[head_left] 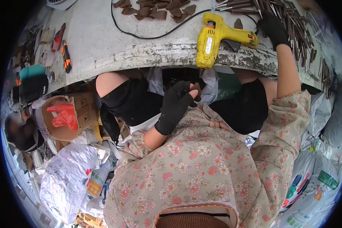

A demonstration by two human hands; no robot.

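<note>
My left hand, in a black glove with bare fingertips, is closed on a small brown folded piece in front of my body, below the table edge. My right hand, also in a black glove, reaches to the far right of the table. Its fingers are at a pile of thin brown sticks, some with pale ends; their grip is hard to make out. Between my hands a yellow glue gun lies on the table, its nozzle over the near edge. Several loose brown folded pieces lie at the back.
A black cord loops across the worn white table. At the left are an orange-and-black utility knife and a red tool. A cardboard box holds a red bag. Plastic sacks flank me. Another person sits far left.
</note>
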